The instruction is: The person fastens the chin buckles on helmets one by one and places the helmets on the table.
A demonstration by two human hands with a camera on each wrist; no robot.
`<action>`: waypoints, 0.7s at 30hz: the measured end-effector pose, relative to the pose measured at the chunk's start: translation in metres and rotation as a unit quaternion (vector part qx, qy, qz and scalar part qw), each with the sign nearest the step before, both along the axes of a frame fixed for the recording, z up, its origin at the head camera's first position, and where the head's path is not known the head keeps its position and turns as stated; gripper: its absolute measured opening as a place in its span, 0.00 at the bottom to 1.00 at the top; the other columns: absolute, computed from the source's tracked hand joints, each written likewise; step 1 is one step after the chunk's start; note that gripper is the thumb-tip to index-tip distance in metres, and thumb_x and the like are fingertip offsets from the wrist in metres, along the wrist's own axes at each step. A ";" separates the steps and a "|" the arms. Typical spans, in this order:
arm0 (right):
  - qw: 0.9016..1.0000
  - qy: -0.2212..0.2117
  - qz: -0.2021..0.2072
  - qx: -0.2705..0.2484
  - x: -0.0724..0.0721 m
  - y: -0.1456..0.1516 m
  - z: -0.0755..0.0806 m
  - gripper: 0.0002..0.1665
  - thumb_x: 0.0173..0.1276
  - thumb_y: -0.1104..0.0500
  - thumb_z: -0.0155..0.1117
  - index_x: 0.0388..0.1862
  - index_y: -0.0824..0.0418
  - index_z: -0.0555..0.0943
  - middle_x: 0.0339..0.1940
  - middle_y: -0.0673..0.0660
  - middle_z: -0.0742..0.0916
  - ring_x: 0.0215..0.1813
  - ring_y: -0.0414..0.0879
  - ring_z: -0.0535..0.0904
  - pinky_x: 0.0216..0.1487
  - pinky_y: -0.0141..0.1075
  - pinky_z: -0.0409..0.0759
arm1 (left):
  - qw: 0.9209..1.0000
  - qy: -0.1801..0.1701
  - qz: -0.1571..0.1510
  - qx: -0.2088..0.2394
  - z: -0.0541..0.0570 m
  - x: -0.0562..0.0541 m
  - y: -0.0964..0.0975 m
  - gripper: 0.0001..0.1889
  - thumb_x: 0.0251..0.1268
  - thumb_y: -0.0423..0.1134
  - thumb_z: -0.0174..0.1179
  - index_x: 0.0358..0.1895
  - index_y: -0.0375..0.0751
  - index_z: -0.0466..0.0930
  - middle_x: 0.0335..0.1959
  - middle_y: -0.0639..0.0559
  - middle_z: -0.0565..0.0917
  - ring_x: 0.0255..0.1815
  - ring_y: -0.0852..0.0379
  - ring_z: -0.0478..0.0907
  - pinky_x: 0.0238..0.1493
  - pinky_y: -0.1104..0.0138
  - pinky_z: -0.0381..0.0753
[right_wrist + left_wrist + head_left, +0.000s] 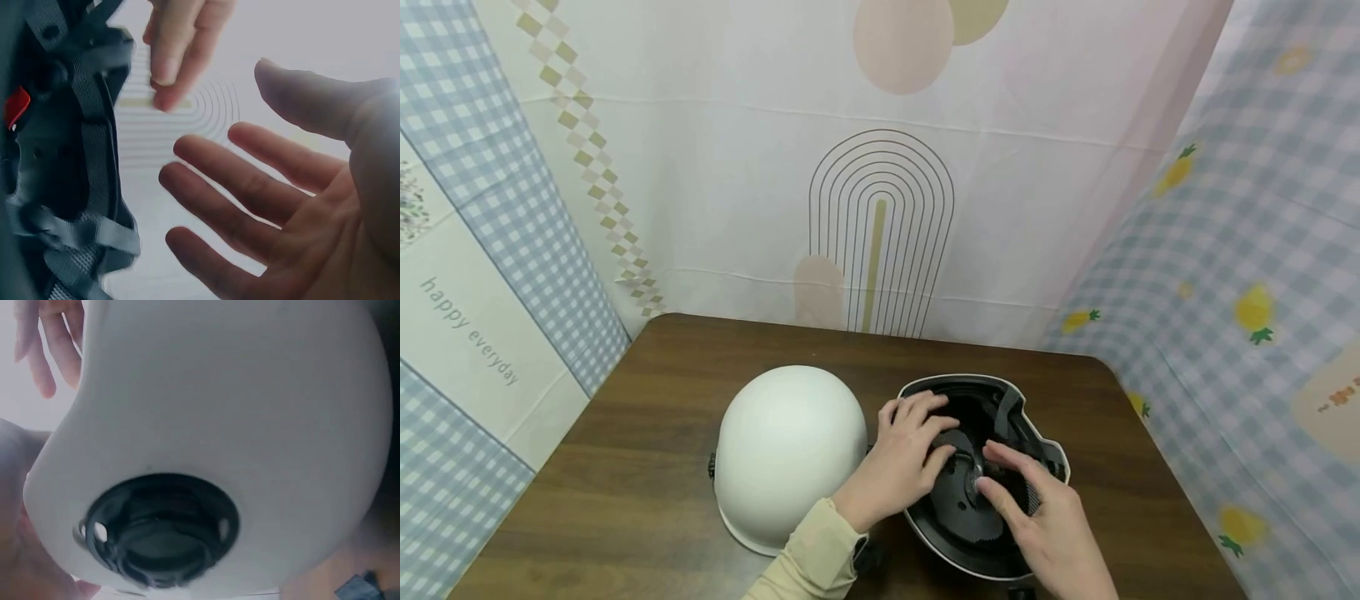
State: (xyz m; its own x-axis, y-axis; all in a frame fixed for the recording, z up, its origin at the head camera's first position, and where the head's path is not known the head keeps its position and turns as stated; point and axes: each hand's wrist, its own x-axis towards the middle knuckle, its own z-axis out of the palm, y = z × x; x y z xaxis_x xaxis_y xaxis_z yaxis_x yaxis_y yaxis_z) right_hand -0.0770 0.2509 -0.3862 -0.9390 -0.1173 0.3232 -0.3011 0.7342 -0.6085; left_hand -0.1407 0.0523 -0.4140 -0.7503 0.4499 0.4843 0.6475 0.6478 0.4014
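An upturned helmet [958, 521] with a white shell and black inside lies on the table. My left hand [904, 457] reaches over its left rim, fingers spread loosely above the inside. On the other side, my right hand [1047, 510] hovers over the helmet, thumb and forefinger apart near a shiny round part in it. The right wrist view shows the right hand [269, 194] with extended fingers and nothing in its palm, beside black straps [97, 137]. A white shell with a black oval fitting [164, 531] fills the left wrist view.
A second white helmet [792, 454] sits dome up on the brown wooden table [625, 450], just left of my left forearm. Printed cloth [737, 192] hangs behind the table and along both sides.
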 end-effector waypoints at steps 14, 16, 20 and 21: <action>0.992 -0.055 0.090 0.067 0.005 -0.051 -0.022 0.46 0.57 0.29 0.64 0.67 0.54 0.74 0.61 0.50 0.77 0.63 0.50 0.70 0.56 0.55 0.72 | 0.947 -0.225 0.067 0.218 -0.015 0.006 -0.013 0.31 0.78 0.47 0.46 0.78 0.45 0.48 0.76 0.44 0.52 0.75 0.46 0.52 0.67 0.47 0.60; 0.990 -0.064 0.099 0.082 0.003 -0.057 -0.025 0.48 0.56 0.27 0.62 0.66 0.56 0.74 0.57 0.50 0.77 0.60 0.51 0.71 0.55 0.56 0.73 | 0.941 -0.243 0.067 0.224 -0.018 0.006 -0.014 0.32 0.78 0.49 0.45 0.78 0.47 0.46 0.76 0.46 0.52 0.75 0.47 0.53 0.67 0.47 0.60; 0.986 -0.079 0.103 0.107 -0.001 -0.065 -0.030 0.47 0.57 0.28 0.63 0.65 0.59 0.74 0.50 0.51 0.77 0.51 0.49 0.72 0.48 0.54 0.74 | 0.932 -0.269 0.066 0.234 -0.021 0.006 -0.016 0.35 0.78 0.51 0.45 0.79 0.51 0.40 0.77 0.46 0.49 0.76 0.46 0.50 0.68 0.46 0.58; 0.986 -0.078 0.102 0.110 -0.001 -0.066 -0.031 0.45 0.58 0.30 0.64 0.65 0.59 0.74 0.48 0.50 0.77 0.50 0.47 0.72 0.48 0.52 0.73 | 0.931 -0.271 0.066 0.237 -0.022 0.006 -0.017 0.35 0.78 0.51 0.45 0.79 0.51 0.39 0.78 0.45 0.48 0.76 0.45 0.49 0.68 0.45 0.58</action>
